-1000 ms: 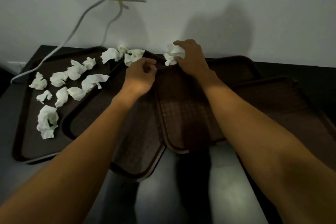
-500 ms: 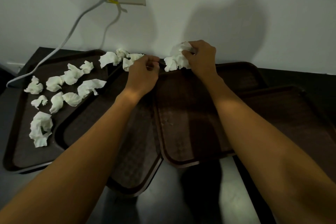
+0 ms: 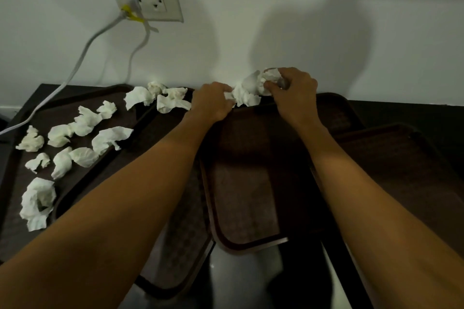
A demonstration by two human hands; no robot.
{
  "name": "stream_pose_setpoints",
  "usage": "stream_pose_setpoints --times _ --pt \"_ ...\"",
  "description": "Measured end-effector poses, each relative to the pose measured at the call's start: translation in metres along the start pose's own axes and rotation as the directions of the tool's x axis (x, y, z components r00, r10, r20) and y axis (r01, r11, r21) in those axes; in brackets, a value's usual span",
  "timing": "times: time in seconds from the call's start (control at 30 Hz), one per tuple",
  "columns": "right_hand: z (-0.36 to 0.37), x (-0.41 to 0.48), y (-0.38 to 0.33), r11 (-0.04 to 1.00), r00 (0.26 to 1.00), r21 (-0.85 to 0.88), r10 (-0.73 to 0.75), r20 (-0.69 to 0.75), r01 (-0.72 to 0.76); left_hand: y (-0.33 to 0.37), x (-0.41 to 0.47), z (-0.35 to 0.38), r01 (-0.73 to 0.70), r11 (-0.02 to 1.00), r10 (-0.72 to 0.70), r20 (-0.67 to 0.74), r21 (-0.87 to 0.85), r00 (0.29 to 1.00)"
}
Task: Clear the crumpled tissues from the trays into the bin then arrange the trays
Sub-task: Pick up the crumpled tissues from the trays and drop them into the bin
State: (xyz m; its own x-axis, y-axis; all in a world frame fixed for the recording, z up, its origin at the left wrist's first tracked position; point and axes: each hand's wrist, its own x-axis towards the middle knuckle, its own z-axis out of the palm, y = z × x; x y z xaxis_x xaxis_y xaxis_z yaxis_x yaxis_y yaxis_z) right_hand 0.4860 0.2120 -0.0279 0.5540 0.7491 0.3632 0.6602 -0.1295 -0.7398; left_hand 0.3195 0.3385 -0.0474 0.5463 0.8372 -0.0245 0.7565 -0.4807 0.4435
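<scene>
Clearly, the gathering is only partly done. Several dark brown trays (image 3: 401, 170) are lying overlapped along the wall. The centre tray (image 3: 246, 195) is sitting bare under both forearms, while the left tray (image 3: 12, 238) is carrying most of the loose tissues (image 3: 75, 138), with a few more bunching at the far rim beside the left hand (image 3: 213, 104). That hand is curling its fingers and pinching the near edge of the wad of tissues (image 3: 248, 90), which is resting on the centre tray's far rim against the wall. The right hand (image 3: 293, 90) is clutching the wad's upper part, thumb and fingers wrapping round it. The bin is not showing in this view (so its direction is anyone's guess). To do this step well, I judge the two hands should be squeezing the wad into one tight ball, so that a single hand is carrying it with nothing trailing. Crumpled paper is light and springy, and a loose grip is risking dropped pieces behind the trays. Sweeping in the nearby rim tissues first is likely saving a trip.
</scene>
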Motion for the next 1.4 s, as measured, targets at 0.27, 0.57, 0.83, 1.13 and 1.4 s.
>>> stream_pose_setpoints --times 0.27,0.57,0.83,1.13,1.4 --pt "-0.007 -0.009 0.009 1.0 0.999 -0.018 -0.004 0.049 0.005 0.0 0.014 0.018 0.01 0.992 -0.027 -0.13 -0.128 0.991" --pt "-0.011 -0.022 -0.017 0.999 0.999 0.0 0.033 0.02 -0.033 -0.011 -0.019 -0.026 -0.027 0.946 -0.065 -0.27 -0.323 0.961" --pt "0.01 -0.054 -0.083 0.996 0.994 0.071 0.045 0.102 -0.052 -0.054 -0.097 -0.078 0.046 0.914 -0.163 -0.261 -0.404 0.951" --pt "0.05 -0.121 -0.186 0.993 0.977 0.12 -0.035 0.212 0.01 -0.124 -0.229 -0.143 0.187 0.812 -0.376 -0.251 -0.553 0.892" --pt "0.101 -0.206 -0.281 0.969 0.933 0.24 -0.137 0.333 0.057 -0.196 -0.354 -0.178 0.291 0.725 -0.538 -0.249 -0.624 0.806"
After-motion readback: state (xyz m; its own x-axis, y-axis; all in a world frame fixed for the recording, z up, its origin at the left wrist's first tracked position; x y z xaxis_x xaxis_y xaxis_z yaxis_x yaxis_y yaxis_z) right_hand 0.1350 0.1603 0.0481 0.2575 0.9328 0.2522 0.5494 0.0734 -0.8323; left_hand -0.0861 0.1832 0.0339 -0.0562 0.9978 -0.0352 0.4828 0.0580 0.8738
